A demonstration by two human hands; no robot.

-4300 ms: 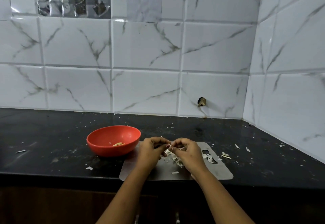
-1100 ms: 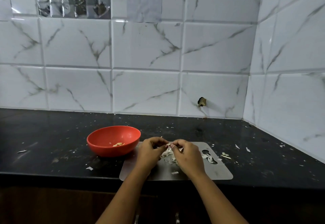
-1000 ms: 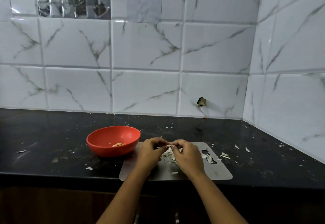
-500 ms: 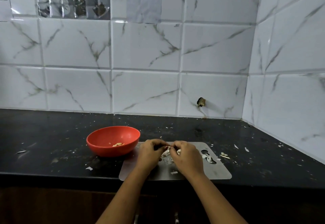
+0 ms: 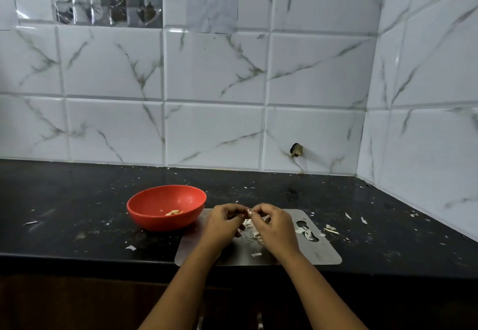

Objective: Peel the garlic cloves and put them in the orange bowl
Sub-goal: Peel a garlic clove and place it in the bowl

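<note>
An orange bowl [image 5: 155, 201] stands on the black counter, with a peeled garlic clove [image 5: 173, 212] lying inside it. Just right of the bowl, my left hand [image 5: 222, 223] and my right hand [image 5: 275, 227] meet above a steel cutting board [image 5: 319, 249]. Both pinch one small garlic clove [image 5: 249, 212] between their fingertips; most of it is hidden by the fingers. A pile of white garlic skins [image 5: 251, 234] lies on the board under my hands.
The black counter [image 5: 77, 200] is strewn with skin flakes, with larger scraps [image 5: 331, 228] right of the board. More peel sits at the board's handle cutout [image 5: 305, 230]. Tiled walls close off the back and right. The counter's front edge runs just below the board.
My hands stayed together over the board, working the clove with small finger movements. The skin pile under them has shifted slightly. The bowl has not moved.
</note>
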